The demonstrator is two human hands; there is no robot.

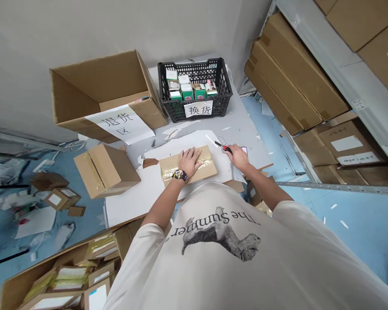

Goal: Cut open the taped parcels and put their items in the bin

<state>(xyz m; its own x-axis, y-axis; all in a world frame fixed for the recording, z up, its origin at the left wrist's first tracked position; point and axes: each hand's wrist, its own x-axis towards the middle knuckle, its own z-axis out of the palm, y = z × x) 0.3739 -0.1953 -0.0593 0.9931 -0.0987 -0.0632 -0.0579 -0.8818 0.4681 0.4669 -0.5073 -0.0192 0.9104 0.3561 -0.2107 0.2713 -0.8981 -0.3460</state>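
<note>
A flat cardboard box (168, 165) with shiny tape along it lies on the table in front of me. My left hand (189, 162) rests flat on top of it, fingers stretched out. Just past the box's right end, my right hand (238, 156) is closed around a red and black utility knife (226, 148). The knife's blade points up and to the left, apart from the box. Part of a phone-like dark-edged object (244, 150) shows behind my right hand.
An open carton (67, 122) with a paper sign and a black crate (224, 101) of small boxes stand at the back. A closed carton (124, 172) sits left. Shelves with cartons (287, 69) rise on the right. A large box of parcels (29, 275) stands at lower left.
</note>
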